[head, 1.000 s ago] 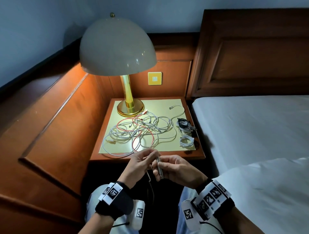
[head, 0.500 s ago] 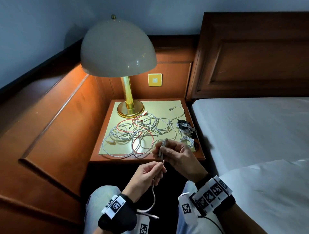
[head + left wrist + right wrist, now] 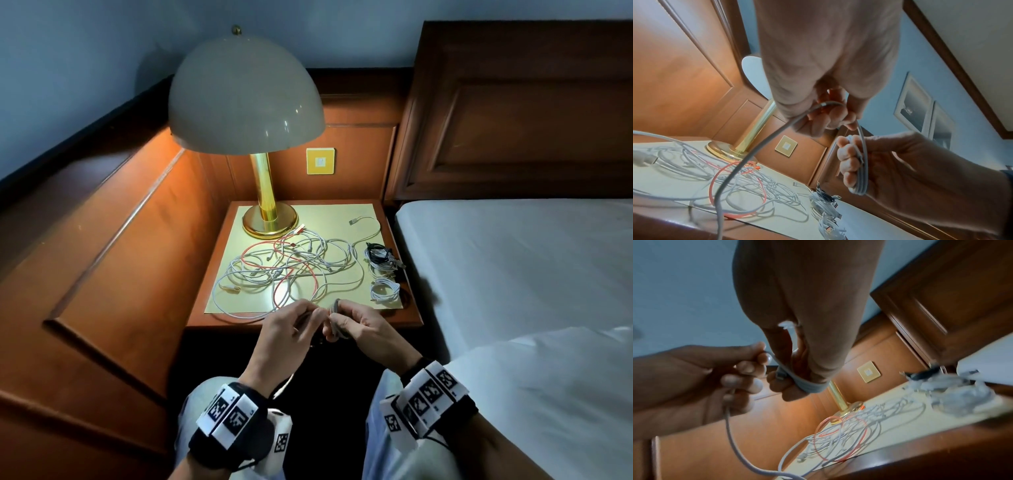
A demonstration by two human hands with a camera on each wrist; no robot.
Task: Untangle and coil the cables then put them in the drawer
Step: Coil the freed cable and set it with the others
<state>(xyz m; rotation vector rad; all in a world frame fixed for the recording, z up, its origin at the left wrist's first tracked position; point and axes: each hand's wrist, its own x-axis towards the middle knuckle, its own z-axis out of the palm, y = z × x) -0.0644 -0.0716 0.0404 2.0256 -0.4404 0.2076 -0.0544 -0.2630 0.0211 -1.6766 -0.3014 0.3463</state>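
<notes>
Head view: left hand (image 3: 291, 329) and right hand (image 3: 363, 327) both grip a grey cable (image 3: 335, 318); no writing legible.

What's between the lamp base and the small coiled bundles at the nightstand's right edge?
In the head view, the tangled white and red cables sprawl between the lamp base and the coiled bundles on the nightstand.

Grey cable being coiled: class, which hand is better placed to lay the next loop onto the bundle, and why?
Left. The right hand already grips the wound loops, while the left hand pinches the grey cable feeding in, so it can probably wrap the next turn.
</notes>
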